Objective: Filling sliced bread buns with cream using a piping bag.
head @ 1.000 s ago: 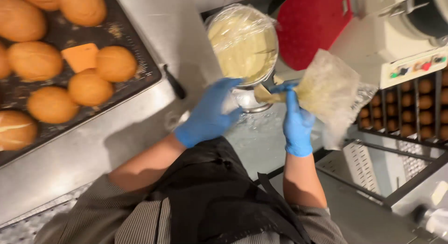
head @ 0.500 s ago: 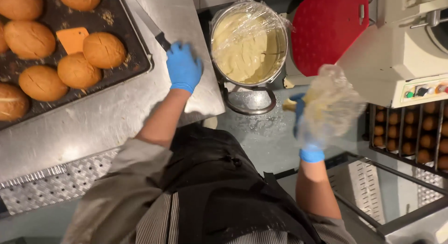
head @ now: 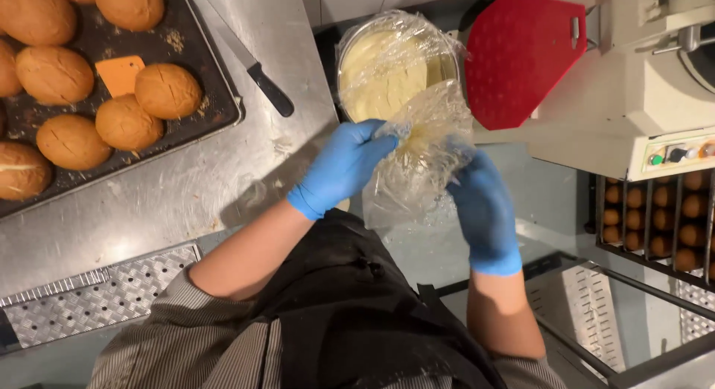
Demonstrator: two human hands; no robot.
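While both gloved hands meet in front of the body, they grip a clear plastic bag (head: 424, 162) smeared with pale cream. The left hand (head: 344, 166), in a blue glove, closes its fingers on the bag's upper left edge; the right hand (head: 484, 203), also in a blue glove, cups the bag from the right and below, its fingers wrapped round the crumpled film. The bag hangs just below a round metal bowl (head: 395, 69) of pale cream, which is covered with cling film and stands beyond the edge of the steel table (head: 194, 188). On the table, at upper left, lies a dark baking tray (head: 216, 99) carrying browned buns (head: 167, 91) and an orange scraper (head: 119, 75). A black-handled knife (head: 257, 72) lies just beside the tray. A red plastic board (head: 521, 58) leans to the right of the bowl, next to a cream-coloured machine (head: 640, 99). At far right, racks hold rows of small brown rolls (head: 670, 210).
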